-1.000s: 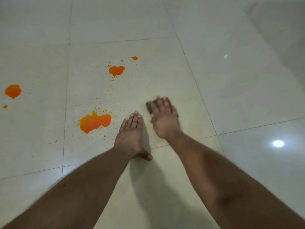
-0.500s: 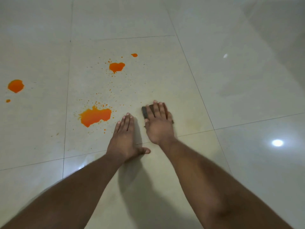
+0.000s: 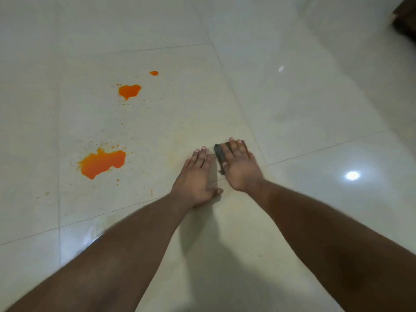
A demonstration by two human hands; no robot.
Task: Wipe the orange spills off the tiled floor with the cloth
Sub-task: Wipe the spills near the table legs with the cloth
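My right hand (image 3: pixel 240 164) lies flat on a dark cloth (image 3: pixel 219 154) and presses it to the pale tiled floor (image 3: pixel 292 109); only the cloth's left edge shows beside my fingers. My left hand (image 3: pixel 194 179) rests flat on the floor just left of it, fingers straight. A large orange spill (image 3: pixel 102 162) lies well to the left of my left hand. A smaller orange spill (image 3: pixel 129 90) and a tiny orange drop (image 3: pixel 154 73) sit farther away. Fine orange specks surround them.
A faint yellowish smear (image 3: pixel 180 136) marks the tile ahead of my hands. A dark object (image 3: pixel 405 19) stands at the top right corner. A bright lamp reflection (image 3: pixel 352 175) shines on the tile to the right.
My right hand has slid the cloth back toward me and slightly right. The view has shifted right, so the far-left orange spill is out of frame. My left hand stays planted.
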